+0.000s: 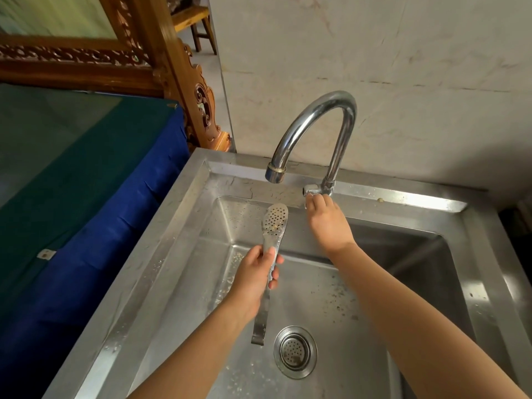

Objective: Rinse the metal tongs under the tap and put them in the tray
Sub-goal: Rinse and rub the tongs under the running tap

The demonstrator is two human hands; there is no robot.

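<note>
The metal tongs [273,226] have a perforated oval head with some food bits on it, held over the steel sink [184,226]. My left hand [256,275] grips them round the middle, head pointing up toward the spout of the curved chrome tap [316,116]. The handle end hangs down near the drain. My right hand [325,217] reaches to the tap's base, its fingers on the small lever [310,190]. No water runs from the spout. No tray is in view.
The round drain strainer [295,352] sits at the basin's bottom, with crumbs scattered around. A blue and green cloth-covered table [86,197] stands left of the sink. Carved wooden furniture [172,67] is behind it; a marble wall [403,67] backs the tap.
</note>
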